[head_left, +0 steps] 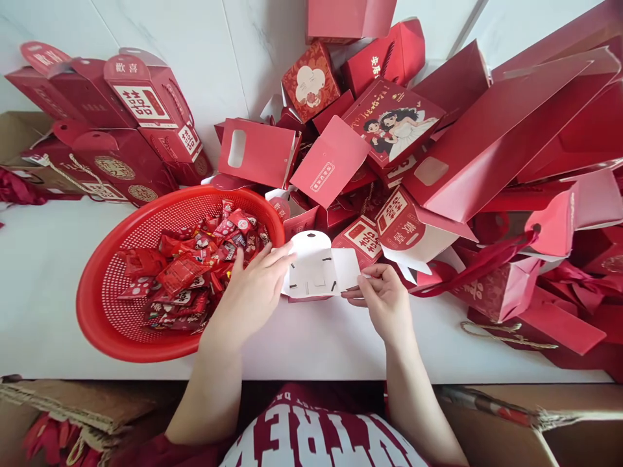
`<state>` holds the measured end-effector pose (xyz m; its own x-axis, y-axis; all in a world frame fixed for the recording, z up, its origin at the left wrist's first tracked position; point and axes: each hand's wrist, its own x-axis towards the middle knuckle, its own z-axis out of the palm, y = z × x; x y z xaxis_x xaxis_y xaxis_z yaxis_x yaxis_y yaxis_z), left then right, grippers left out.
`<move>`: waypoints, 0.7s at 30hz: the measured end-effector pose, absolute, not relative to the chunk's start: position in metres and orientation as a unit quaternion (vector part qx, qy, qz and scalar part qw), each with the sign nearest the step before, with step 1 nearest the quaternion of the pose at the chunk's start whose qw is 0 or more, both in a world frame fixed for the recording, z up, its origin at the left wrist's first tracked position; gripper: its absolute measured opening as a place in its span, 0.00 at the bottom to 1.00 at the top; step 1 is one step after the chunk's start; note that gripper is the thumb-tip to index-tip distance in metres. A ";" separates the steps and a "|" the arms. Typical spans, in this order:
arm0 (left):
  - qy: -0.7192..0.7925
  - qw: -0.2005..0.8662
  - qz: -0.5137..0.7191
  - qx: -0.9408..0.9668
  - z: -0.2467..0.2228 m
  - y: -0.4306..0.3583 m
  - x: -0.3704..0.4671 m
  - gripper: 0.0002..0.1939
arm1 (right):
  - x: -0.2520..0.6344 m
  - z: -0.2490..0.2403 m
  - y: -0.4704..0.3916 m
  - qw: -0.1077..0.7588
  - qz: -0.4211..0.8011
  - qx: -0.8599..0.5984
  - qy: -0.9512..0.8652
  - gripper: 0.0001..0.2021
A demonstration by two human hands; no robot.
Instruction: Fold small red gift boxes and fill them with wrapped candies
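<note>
A small paper gift box [314, 279] lies in front of me with its white inside facing up and its flaps spread. Dark cord ends show at its inner corners. My right hand [387, 298] pinches the box's right flap between thumb and fingers. Against the left flap rest the stretched fingers of my left hand [257, 282], its thumb apart from them. That hand is beside the rim of a red plastic basket [92, 305], where many wrapped candies [182, 272] are heaped.
Red gift boxes [257, 152] pile up behind and to the right, some with open flaps. Finished-looking boxes [141, 97] stand stacked at the back left against the tiled wall [195, 39]. Cardboard cartons [73, 395] sit below the white table's [39, 279] front edge.
</note>
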<state>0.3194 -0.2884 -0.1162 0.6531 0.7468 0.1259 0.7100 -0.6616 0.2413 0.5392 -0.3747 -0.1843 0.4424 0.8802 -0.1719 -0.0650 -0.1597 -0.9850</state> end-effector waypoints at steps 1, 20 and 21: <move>0.415 0.096 0.095 0.900 -0.118 -0.288 0.318 0.23 | 0.541 -0.184 -0.374 0.555 0.415 -0.643 -0.327 0.20; 0.238 0.083 0.288 0.924 -0.159 -0.332 0.347 0.10 | 0.480 -0.045 -0.324 0.390 0.152 -0.480 -0.771 0.08; 0.239 0.075 0.305 0.919 -0.162 -0.331 0.346 0.10 | 0.472 -0.042 -0.311 0.337 0.158 -0.459 -0.807 0.07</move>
